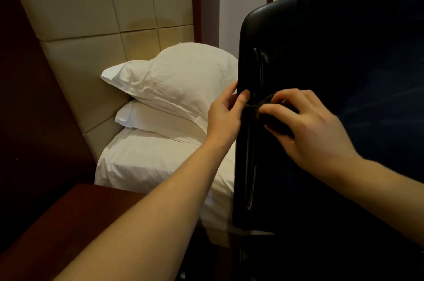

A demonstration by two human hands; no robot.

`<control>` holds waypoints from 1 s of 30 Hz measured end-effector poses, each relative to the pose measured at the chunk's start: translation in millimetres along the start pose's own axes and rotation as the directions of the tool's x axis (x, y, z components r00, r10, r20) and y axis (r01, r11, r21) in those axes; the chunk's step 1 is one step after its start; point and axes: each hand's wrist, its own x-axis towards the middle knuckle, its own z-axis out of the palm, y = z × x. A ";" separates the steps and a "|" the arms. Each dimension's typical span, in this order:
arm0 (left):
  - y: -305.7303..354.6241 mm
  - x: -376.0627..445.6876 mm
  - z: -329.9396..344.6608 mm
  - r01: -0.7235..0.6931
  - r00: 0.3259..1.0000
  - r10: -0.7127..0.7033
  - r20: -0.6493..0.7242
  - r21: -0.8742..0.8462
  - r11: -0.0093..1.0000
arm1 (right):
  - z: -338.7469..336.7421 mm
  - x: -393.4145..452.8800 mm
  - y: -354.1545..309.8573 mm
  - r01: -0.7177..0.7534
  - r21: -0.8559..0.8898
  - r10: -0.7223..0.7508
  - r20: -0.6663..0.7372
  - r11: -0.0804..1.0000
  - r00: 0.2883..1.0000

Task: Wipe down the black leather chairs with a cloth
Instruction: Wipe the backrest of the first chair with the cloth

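Both hands (226, 115) (307, 124) pinch what seems a cloth (273, 117) on chair (332, 74).

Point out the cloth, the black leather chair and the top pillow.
cloth (274, 122), head view, dark bunched fabric under the right fingers.
black leather chair (332, 55), head view, upper backrest.
top pillow (181, 76), head view, middle of its white case.

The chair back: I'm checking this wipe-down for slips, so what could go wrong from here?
The dark cloth sits bunched under the right hand, so it may skip the seam ridge on the black chair. The left hand only pinches the chair's edge, so a firm stroke could shift the chair toward the white pillows close beside it.
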 end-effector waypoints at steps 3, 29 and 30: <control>-18.9 -38.9 -1.7 0.092 0.993 -0.098 -0.069 -0.096 0.991 | 7.9 -16.5 -3.9 -0.021 -0.005 0.021 0.008 1.000 1.000; -67.8 -113.9 -14.7 0.363 0.932 -0.340 0.129 -0.313 0.878 | 46.8 -78.1 -33.6 0.152 -0.013 -0.147 0.173 0.988 0.974; -69.1 -116.5 -13.1 0.361 0.932 -0.342 0.119 -0.371 0.855 | 40.2 -71.8 -29.9 0.133 -0.017 -0.129 0.151 0.991 0.980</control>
